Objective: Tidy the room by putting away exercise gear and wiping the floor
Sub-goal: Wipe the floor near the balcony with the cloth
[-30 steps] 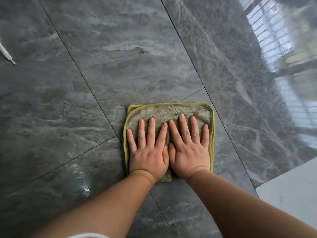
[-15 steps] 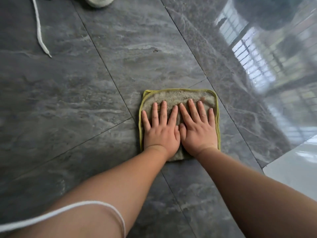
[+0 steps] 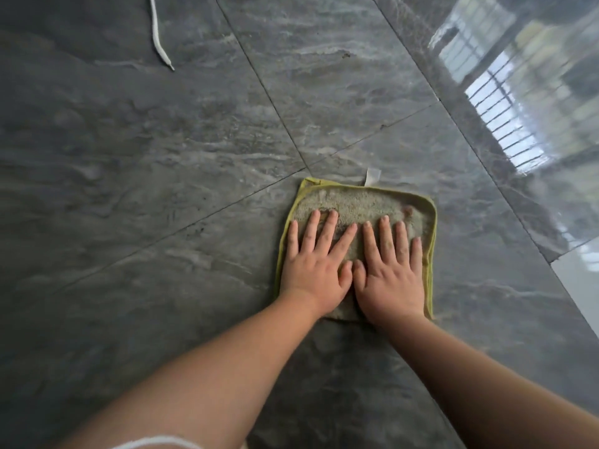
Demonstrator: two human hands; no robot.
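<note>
A white cord lies at eleven o'clock, not yet put away if it counts as gear. At centre, the left hand and right hand, fingers straight and flat, press the cloth onto the floor. Wiping looks under way; how much floor remains, I cannot tell.

The left hand and right hand cover the near half of the cloth, hiding its middle. The white cord runs off the top edge. Both forearms are cut by the bottom edge. The window reflection on the floor is blurred.
</note>
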